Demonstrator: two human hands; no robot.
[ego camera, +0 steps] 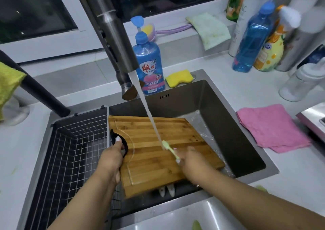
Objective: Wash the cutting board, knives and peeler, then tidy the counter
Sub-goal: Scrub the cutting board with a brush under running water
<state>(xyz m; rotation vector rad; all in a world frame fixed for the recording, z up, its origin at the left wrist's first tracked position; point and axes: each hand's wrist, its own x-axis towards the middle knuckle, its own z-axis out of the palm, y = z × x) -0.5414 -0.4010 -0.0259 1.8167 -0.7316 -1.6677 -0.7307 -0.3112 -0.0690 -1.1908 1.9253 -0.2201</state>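
A wooden cutting board (158,152) lies tilted across the dark sink (228,124). Water from the steel faucet (112,36) falls onto its middle. My left hand (112,157) grips the board's left edge at its black ring handle (125,146), thumb on top. My right hand (190,161) holds a pale green brush-like tool (169,149) with its head in the stream on the board. Two white handles (167,190) stick out from under the board's near edge; what they belong to is hidden.
A wire drain basket (73,150) fills the sink's left side. Behind the sink stand a blue dish soap bottle (149,66) and a yellow sponge (178,77). A pink cloth (272,127) lies on the right counter, with several bottles (253,41) at the back right.
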